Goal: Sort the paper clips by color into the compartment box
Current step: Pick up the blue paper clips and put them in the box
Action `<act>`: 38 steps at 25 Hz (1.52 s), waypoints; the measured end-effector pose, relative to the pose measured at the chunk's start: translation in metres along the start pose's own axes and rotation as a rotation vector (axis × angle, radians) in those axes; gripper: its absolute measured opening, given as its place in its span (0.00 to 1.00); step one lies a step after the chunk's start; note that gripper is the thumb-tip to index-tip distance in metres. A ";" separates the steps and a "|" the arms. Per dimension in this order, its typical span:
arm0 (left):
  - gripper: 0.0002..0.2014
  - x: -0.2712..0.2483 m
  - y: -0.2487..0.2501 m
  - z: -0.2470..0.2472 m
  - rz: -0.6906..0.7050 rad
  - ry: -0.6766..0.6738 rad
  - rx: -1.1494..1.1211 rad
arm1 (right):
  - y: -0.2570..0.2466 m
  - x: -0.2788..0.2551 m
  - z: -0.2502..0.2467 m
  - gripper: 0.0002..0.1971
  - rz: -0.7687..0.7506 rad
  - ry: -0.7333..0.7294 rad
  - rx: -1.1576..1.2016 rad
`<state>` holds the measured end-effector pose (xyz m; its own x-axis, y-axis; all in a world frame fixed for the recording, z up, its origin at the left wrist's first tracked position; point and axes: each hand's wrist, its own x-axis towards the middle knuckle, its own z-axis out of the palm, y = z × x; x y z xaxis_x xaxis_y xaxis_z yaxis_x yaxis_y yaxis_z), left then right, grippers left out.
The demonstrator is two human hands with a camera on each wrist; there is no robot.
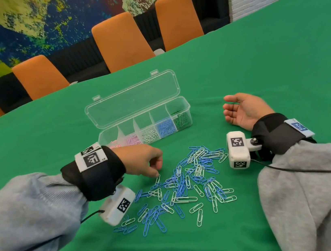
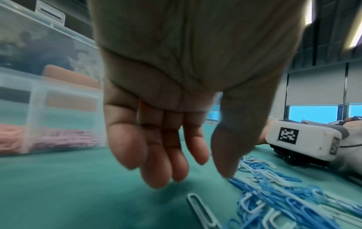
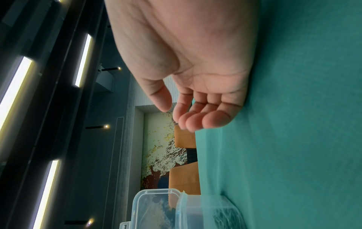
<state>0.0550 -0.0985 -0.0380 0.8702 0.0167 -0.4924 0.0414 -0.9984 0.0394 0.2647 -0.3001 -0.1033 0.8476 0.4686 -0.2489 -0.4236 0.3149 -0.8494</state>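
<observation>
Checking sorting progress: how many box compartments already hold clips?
5, in a row along the compartment box: orange clips nearest the left hand, partly hidden by it; then pink clips, white clips, blue clips, green clips.

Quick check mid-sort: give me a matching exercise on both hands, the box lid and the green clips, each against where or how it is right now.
Things:
1. left hand
2. right hand
3. box lid
4. green clips

Places or states:
A. lies idle on the green cloth, holding nothing
B. in the end compartment nearest the right hand
C. swung open, on the far side
D. fingertips down at the left edge of the loose pile

Pairs: 1-D, 2-A, 3-C, 4-B
</observation>
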 end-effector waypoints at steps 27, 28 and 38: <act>0.08 0.009 0.005 0.023 -0.073 0.080 -0.106 | 0.000 -0.004 0.002 0.10 -0.003 0.008 -0.043; 0.07 0.009 0.007 0.024 -0.058 0.085 -0.093 | -0.001 -0.004 0.002 0.10 0.000 0.009 -0.047; 0.11 -0.015 -0.032 0.022 -0.028 0.153 -1.015 | -0.002 -0.008 0.003 0.10 -0.001 0.013 -0.056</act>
<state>0.0302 -0.0679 -0.0511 0.9128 0.1169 -0.3913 0.3966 -0.4821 0.7812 0.2580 -0.3023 -0.0983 0.8522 0.4578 -0.2535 -0.4044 0.2687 -0.8742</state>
